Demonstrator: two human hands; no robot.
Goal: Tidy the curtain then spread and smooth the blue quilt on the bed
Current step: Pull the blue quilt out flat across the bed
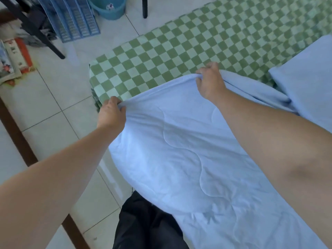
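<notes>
The pale blue quilt (pixel 179 150) lies over the near part of the bed, its stitched wavy seams showing. My left hand (pixel 111 114) grips the quilt's far edge at the bed's left side. My right hand (pixel 209 81) grips the same edge further right, bunching the cloth. Beyond that edge the green-and-white checked sheet (pixel 179 51) of the bed is uncovered. A blue pillow (pixel 309 83) rests at the right on the bed. No curtain is in view.
A white tiled floor (pixel 59 97) runs left of the bed. A dark chair leg (pixel 41 35), blue plastic trays (pixel 77 18) and a teal bucket (pixel 109 8) stand at the back left. Papers (pixel 14 56) lie at far left. My dark trousers (pixel 147 223) show below.
</notes>
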